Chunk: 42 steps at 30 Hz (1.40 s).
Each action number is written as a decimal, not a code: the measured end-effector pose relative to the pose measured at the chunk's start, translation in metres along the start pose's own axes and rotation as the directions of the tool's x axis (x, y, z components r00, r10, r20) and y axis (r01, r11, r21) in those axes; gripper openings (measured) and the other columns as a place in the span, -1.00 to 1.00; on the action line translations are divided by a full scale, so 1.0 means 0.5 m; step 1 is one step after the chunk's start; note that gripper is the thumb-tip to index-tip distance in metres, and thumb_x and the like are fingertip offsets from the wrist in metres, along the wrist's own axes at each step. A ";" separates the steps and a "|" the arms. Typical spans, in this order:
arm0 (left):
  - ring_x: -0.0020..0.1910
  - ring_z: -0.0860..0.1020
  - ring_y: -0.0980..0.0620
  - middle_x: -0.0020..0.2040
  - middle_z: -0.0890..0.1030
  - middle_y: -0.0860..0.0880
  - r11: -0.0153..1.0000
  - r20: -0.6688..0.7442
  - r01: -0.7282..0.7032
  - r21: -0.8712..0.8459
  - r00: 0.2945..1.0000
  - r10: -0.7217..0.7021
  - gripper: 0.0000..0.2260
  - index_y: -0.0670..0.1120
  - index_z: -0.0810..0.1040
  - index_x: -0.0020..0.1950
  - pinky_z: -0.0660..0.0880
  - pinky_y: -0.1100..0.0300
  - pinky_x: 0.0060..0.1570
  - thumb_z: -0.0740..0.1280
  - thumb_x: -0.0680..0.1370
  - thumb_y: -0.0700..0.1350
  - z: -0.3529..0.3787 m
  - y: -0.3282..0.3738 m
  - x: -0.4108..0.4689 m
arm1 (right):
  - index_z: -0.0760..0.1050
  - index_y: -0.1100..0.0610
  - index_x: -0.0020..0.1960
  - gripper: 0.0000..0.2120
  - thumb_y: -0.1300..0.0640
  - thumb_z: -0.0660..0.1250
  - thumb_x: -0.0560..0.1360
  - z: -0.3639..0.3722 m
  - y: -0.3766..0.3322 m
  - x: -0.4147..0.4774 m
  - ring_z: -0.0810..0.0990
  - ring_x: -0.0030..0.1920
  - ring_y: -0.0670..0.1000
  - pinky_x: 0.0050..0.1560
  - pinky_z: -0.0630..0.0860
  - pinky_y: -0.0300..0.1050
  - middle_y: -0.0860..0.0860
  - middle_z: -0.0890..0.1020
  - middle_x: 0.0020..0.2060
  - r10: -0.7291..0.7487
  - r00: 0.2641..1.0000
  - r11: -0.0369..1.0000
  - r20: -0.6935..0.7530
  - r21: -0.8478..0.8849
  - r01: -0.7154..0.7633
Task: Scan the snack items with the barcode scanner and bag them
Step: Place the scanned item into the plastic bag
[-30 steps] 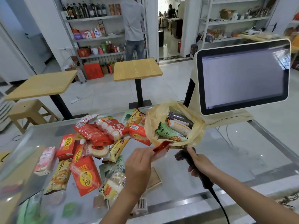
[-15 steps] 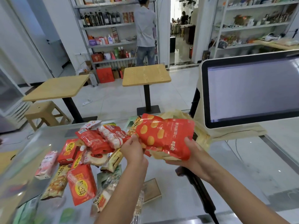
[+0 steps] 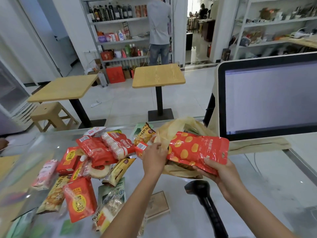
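Both hands were busy: my right hand (image 3: 221, 170) gripped the red pouch (image 3: 197, 150) over the bag (image 3: 171, 129), my left hand (image 3: 154, 157) pinched its rim. If that rim slipped, the pouch could miss onto the surface (image 3: 257, 177).

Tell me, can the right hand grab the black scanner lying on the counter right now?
Probably not straight away. The right hand is full, holding the red snack pouch with yellow spots at the yellowish plastic bag. The black barcode scanner lies uncovered just below that hand, so once the pouch is dropped, the way looks free.
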<state>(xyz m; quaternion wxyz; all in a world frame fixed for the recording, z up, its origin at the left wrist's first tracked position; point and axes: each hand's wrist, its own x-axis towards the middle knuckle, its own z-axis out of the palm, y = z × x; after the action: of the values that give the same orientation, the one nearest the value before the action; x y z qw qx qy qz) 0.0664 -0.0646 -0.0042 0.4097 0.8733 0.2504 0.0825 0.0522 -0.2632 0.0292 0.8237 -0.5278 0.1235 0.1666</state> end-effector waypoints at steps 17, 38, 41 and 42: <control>-0.18 0.47 0.04 -0.16 0.49 0.01 0.991 0.006 0.087 -0.105 0.996 -0.087 -0.91 -0.10 0.44 -0.01 0.45 0.11 -0.16 0.15 0.60 -0.17 -0.051 0.026 0.051 | 0.36 0.33 0.28 -0.63 0.38 0.32 0.50 0.009 -0.008 0.029 0.70 -0.31 0.20 -0.39 0.64 -0.12 0.35 0.64 -0.08 0.122 0.988 0.993 -0.095 0.005 -0.122; 0.07 0.56 -0.13 0.05 0.60 -0.12 0.820 0.130 0.260 -0.510 0.965 -0.226 -0.91 -0.05 0.52 -0.10 0.50 -0.08 0.15 0.24 0.57 -0.12 -0.089 0.032 0.077 | 0.46 0.26 0.03 -0.76 0.10 0.39 0.51 0.118 -0.017 0.188 0.53 -0.51 -0.02 -0.50 0.50 -0.22 0.16 0.61 -0.34 0.164 0.986 0.770 -0.038 -0.620 -0.152; 0.08 0.52 -0.04 0.08 0.57 -0.05 0.851 0.098 0.175 -0.495 0.985 -0.145 -0.85 -0.05 0.50 0.11 0.48 0.06 0.10 0.25 0.59 -0.05 -0.090 0.015 0.050 | 0.44 0.16 0.06 -0.70 -0.05 0.37 0.51 0.100 -0.011 0.179 0.54 -0.47 -0.04 -0.54 0.42 -0.26 0.09 0.61 -0.26 0.042 0.999 0.675 0.030 -0.738 -0.006; 0.07 0.53 -0.02 0.07 0.57 -0.02 0.851 0.098 0.127 -0.510 0.991 -0.090 -0.81 -0.03 0.50 0.15 0.48 0.10 0.05 0.24 0.59 0.00 -0.091 0.007 0.035 | 0.42 0.13 0.12 -0.67 -0.07 0.36 0.51 0.096 -0.013 0.173 0.59 -0.37 -0.05 -0.49 0.46 -0.26 0.05 0.62 -0.16 0.011 0.999 0.658 0.048 -0.753 0.029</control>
<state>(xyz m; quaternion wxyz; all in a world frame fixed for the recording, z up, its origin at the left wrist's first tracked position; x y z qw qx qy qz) 0.0669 -0.0267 0.0271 0.6407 0.7188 0.2537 0.0924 0.1350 -0.2098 0.0214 0.5351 -0.8177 0.0210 0.2113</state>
